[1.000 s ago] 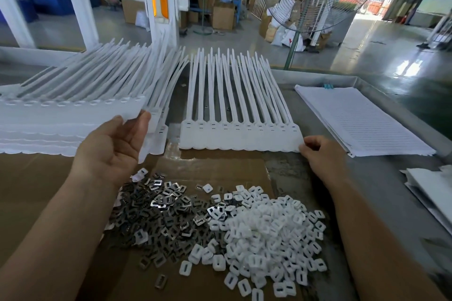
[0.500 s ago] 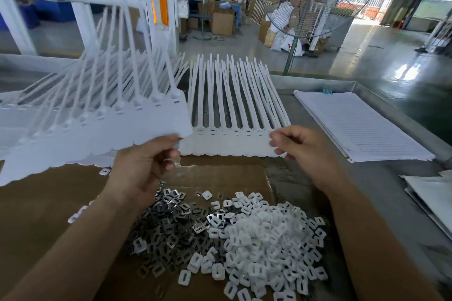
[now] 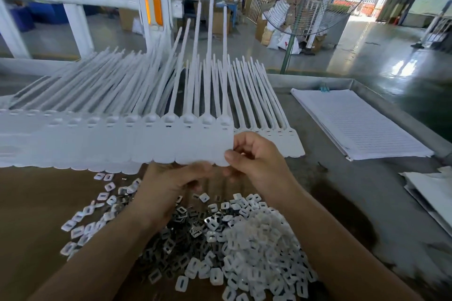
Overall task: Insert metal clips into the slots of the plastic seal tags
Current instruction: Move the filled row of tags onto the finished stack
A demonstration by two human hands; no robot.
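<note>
My right hand [image 3: 256,161] now joins my left hand [image 3: 176,182], both pinching the lifted tag strip [image 3: 146,140], ready for metal clips [image 3: 168,244].

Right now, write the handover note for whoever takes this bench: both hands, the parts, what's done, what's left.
Left hand: grips the lower edge of the held tag strip.
Right hand: pinches that strip's right corner.
Parts: metal clips heaped on the cardboard below the hands, white plastic pieces beside them; another tag strip lies flat behind.
Done: one strip in hand; no clip seen in either hand.
Left: push a clip into each slot; whether any slot is filled cannot be told.
</note>
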